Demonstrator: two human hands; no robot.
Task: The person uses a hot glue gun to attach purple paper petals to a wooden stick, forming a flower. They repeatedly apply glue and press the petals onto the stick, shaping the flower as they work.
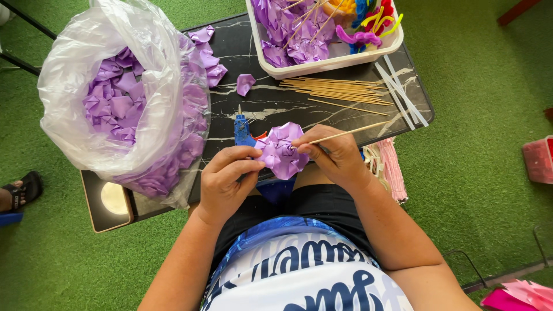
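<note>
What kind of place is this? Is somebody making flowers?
Probably a small craft spot for making ribbon flowers. A clear bag holds purple ribbon petals, wooden sticks lie on the dark table, and a blue glue gun sits nearby.

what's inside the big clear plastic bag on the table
The plastic bag holds a heap of folded purple ribbon petals, seen through its open mouth. Anything beneath the top layer is covered.

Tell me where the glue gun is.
In the head view the blue glue gun lies on the dark table, left of centre, just above the left hand and left of the purple ribbon flower, beside the plastic bag.
</note>
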